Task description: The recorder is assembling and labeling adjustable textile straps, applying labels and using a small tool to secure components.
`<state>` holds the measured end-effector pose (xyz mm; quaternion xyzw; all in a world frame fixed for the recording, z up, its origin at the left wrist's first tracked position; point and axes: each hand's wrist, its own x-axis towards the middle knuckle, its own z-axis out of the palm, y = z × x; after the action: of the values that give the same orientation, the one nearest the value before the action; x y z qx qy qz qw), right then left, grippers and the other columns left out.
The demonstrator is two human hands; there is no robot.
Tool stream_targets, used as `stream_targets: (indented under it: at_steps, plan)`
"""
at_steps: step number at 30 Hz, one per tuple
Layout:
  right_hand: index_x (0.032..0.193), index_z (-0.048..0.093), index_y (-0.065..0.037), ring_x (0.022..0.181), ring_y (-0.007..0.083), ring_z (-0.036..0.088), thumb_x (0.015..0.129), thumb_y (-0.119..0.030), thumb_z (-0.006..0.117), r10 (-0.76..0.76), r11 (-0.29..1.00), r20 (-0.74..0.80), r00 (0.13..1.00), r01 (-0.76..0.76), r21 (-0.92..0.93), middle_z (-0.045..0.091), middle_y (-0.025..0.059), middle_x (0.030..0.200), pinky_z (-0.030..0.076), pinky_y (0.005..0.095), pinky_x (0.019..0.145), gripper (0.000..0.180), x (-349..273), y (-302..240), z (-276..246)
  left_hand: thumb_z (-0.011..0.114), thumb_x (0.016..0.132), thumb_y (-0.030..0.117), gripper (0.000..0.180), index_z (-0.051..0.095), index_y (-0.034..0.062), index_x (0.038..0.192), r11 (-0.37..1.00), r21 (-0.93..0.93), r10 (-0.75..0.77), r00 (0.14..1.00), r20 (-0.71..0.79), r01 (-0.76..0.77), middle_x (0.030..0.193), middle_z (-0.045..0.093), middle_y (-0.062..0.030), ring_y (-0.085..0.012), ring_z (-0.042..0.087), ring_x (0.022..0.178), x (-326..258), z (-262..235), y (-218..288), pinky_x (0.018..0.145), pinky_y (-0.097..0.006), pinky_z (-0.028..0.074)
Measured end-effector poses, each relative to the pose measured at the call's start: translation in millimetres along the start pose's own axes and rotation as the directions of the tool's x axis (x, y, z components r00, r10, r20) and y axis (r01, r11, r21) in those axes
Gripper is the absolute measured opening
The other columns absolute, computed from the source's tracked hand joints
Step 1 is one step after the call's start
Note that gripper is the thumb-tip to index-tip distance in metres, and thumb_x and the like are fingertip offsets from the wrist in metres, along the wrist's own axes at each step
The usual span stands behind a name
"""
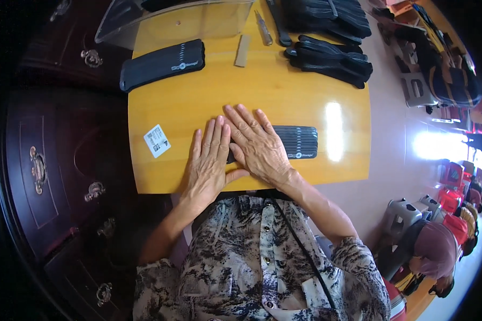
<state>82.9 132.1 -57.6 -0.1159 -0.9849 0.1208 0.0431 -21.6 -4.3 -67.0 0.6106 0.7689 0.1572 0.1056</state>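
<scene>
A flat row of black straps (pixel 303 141) lies side by side on the yellow table, with pale printing on it. My right hand (pixel 260 145) rests flat across its left part, fingers stretched out and slightly spread. Next to it, my left hand (pixel 208 163) lies palm down with straight fingers, its fingertips beside the right hand's thumb. The left end of the row is mostly hidden under my hands. Left of them, a white printed label (pixel 157 140) lies on the table.
At the far left lies another flat black strap bundle (pixel 163 65) by a clear plastic box (pixel 193 33). A brown strip (pixel 242 51), a slim pointed tool (pixel 263 28) and loose black strap bundles (pixel 332 60) lie far back. Dark cabinets (pixel 43 160) stand left; people sit right.
</scene>
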Motion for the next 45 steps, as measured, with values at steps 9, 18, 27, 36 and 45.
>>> stream_targets:
  at_steps: [9,18,27,36,45]
  plan:
    - [0.147,0.03,-0.008,0.144,0.0212,0.022,0.094,-0.04,0.049,0.068,0.998,-0.004,0.998,-0.068,0.011,0.028,0.0081,0.154,0.012,0.0416,0.118,0.065,-15.7,20.4,-27.0,0.062,0.072,0.06,0.108,0.016,-0.0017,0.148,0.992,-0.121,0.023,0.991,-0.131,-0.039,0.155,0.017,-0.0195,-0.0335,0.014,0.145,8.4,-1.7,9.9,0.117,-0.048,0.008]
    - [0.148,0.03,-0.016,0.143,0.0203,0.023,0.092,-0.04,0.05,0.114,0.99,0.029,0.993,-0.112,-0.084,0.028,0.0027,0.154,0.015,0.0416,0.117,0.064,-35.0,41.9,-17.9,0.059,0.086,0.041,0.081,0.023,0.0043,0.149,0.982,0.034,0.186,0.982,-0.042,-0.185,0.154,0.025,-0.0148,-0.0285,0.023,0.143,30.4,10.1,6.9,0.116,-0.043,0.017]
    - [0.141,0.043,-0.012,0.133,0.0263,0.038,0.082,-0.041,0.065,0.262,0.965,0.007,0.965,-0.262,-0.025,0.041,0.0063,0.145,0.029,0.0429,0.111,0.069,-75.7,62.0,-58.5,0.067,0.083,0.034,0.082,0.028,0.0013,0.146,0.975,-0.159,0.132,0.982,-0.137,-0.153,0.153,0.026,-0.0164,-0.0316,0.024,0.142,34.5,13.8,38.0,0.116,-0.045,0.019]
    - [0.125,0.05,-0.004,0.108,0.0322,0.053,0.067,-0.006,0.078,0.467,0.77,0.182,0.865,-0.499,0.396,0.053,0.0149,0.111,0.047,0.0408,0.092,0.064,-75.1,71.5,-71.9,0.062,0.085,0.038,0.077,0.031,-0.0005,0.144,0.967,-0.08,0.228,0.962,-0.149,-0.241,0.151,0.028,-0.0182,-0.0325,0.027,0.14,58.3,38.1,63.0,0.116,-0.046,0.019]
    - [0.111,0.051,-0.002,0.087,0.0301,0.06,0.061,-0.004,0.081,0.391,0.832,0.174,0.904,-0.428,0.352,0.056,0.0131,0.097,0.049,0.0378,0.079,0.058,-61.8,86.8,-72.2,0.066,0.082,0.033,0.082,0.028,-0.0057,0.143,0.96,-0.113,0.236,0.959,-0.155,-0.255,0.151,0.027,-0.0225,-0.0341,0.024,0.141,62.2,36.5,63.6,0.116,-0.045,0.019]
